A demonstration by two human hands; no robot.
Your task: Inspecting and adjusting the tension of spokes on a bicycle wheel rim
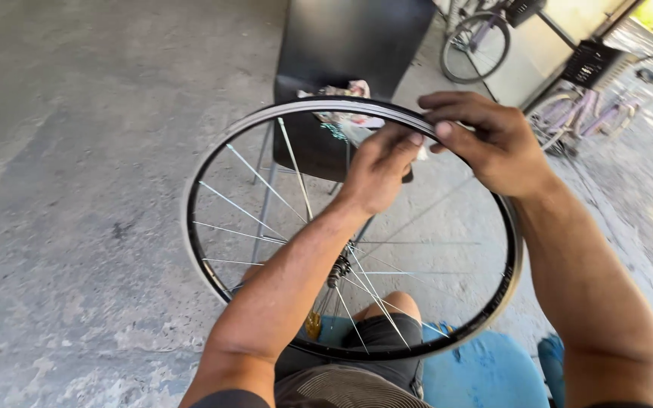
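Black plastic crate [589,62] upper right, contents hidden. Centre frame, the bare black spoked bicycle wheel rim [213,162] stands upright; left hand [378,170] and right hand [493,143] fingers pinch its top edge.

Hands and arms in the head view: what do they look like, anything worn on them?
Both the left hand and right hand are bare: no gloves, rings or watch visible. The forearms are bare too. A dark short sleeve edge shows at the left upper arm, another at the right.
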